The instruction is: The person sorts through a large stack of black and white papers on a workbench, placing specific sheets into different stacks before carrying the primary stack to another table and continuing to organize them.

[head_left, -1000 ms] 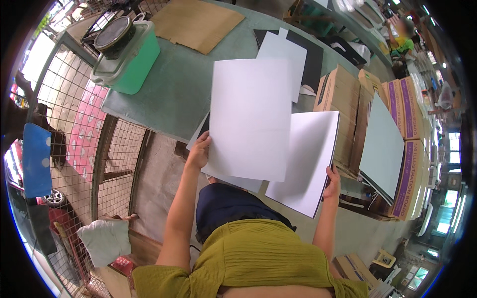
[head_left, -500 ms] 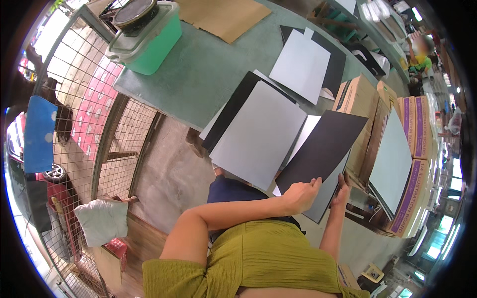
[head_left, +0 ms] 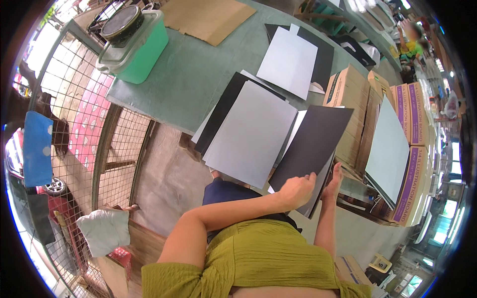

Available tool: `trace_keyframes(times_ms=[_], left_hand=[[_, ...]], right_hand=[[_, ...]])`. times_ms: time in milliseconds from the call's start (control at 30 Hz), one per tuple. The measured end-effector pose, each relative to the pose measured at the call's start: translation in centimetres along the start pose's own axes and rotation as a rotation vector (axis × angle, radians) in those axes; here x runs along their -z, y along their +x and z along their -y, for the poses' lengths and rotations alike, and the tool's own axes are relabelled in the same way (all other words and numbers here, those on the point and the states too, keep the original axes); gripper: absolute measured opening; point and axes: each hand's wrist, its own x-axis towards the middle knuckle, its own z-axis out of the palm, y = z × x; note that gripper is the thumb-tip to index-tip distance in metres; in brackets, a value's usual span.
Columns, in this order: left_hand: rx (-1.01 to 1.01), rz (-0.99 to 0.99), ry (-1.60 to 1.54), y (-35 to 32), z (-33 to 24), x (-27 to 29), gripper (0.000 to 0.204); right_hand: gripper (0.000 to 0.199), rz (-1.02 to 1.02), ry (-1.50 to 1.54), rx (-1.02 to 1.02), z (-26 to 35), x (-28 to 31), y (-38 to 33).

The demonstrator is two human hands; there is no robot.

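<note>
Green table (head_left: 198, 84) under stacked grey and black boards, wire fence left of it. Left hand (head_left: 296, 189) gripping black board (head_left: 310, 146) beside table edge. Right hand (head_left: 334, 180) flat against same board's edge; grip unclear.

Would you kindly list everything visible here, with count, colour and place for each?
Grey sheet: one, pale grey, on a stack at the table edge.
Black sheet: one, black, tilted, between both hands.
Second pile of sheets: one, grey on black, farther up the table.
Table: one, green, centre.
Cardboard piece: one, brown, top of table.
Scale: one, dark dial, on a green tub, top left.
Cartons: several, brown and purple, right.
White board: one, leaning on the cartons.
Wire fence: one, left.
White bag: one, lower left.
Left hand: on the black sheet's lower edge.
Right hand: at its right edge.
</note>
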Motion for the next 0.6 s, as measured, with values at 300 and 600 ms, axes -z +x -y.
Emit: trace_keyframes(times_ms=[300, 600], left_hand=[[0.368, -0.39, 0.277, -2.3, 6.5, 10.5, 0.072], [0.14, -0.018, -0.21, 1.7, -0.1, -1.9, 0.083]], right_hand=[[0.03, -0.076, 0.109, -0.04, -2.5, 3.0, 1.8], [0.031, -0.121, 0.165, -0.093, -1.9, 3.4, 1.6]])
